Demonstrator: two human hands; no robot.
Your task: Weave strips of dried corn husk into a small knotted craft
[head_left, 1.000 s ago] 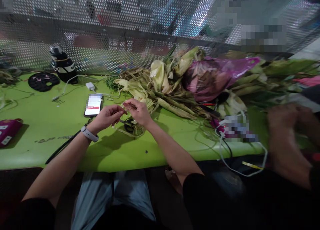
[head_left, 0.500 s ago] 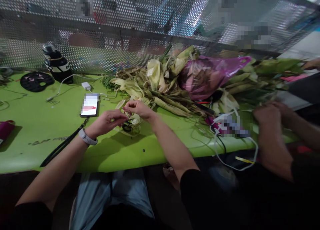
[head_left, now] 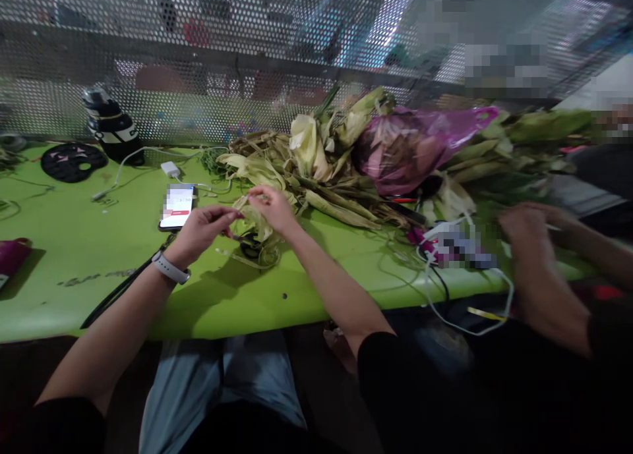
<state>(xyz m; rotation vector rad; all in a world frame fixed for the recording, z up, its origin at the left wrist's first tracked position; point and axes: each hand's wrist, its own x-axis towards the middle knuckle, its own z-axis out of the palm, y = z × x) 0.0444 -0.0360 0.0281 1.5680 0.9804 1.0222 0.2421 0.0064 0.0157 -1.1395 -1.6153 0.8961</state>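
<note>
My left hand point(head_left: 200, 228) and my right hand point(head_left: 271, 207) meet over the green table point(head_left: 99, 263), both pinched on a pale corn husk strip point(head_left: 252, 215) held between them. A white band sits on my left wrist. Under the hands lies a small coil of husk strips point(head_left: 257, 253) on the table. Just behind my right hand starts a big heap of corn husks point(head_left: 316, 170).
A phone point(head_left: 177, 207) with a lit screen lies left of my hands, its white charger cable point(head_left: 148, 161) running back. A pink plastic bag point(head_left: 410, 144) lies on the heap. Another person's hands point(head_left: 531, 233) work at the right. A perforated metal screen point(head_left: 198, 52) backs the table.
My right hand has lifted slightly and drawn the husk strip up. My left hand stayed close beside it. The other person's hands shifted at the right.
</note>
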